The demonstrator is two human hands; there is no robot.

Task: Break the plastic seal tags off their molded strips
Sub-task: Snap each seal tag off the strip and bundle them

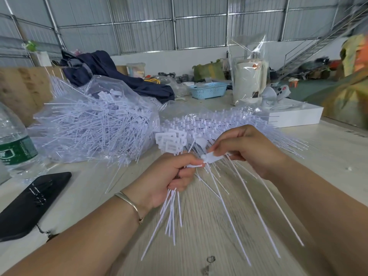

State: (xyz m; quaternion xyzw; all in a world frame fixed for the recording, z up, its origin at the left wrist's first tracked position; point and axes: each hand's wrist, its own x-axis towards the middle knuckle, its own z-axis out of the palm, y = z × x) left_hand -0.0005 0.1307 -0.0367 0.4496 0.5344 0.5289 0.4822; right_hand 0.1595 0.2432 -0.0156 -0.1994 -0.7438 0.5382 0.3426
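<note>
My left hand [172,177] grips a bundle of white seal tags [172,212] over the wooden table; their thin tails hang out below my fist and their flat heads [169,141] fan out above it. My right hand [246,149] pinches the head of one white seal tag [211,157] right beside my left thumb. That tag's long tail [239,220] trails toward me across the table. Just behind my hands lies a heap of molded strips [223,121] on clear plastic.
A clear bag full of loose seal tags [93,124] lies at the left. A water bottle [14,144] and a black phone [29,204] sit at the table's left edge. A white box [294,116], blue basket [208,90] and dark cloth [111,72] stand behind.
</note>
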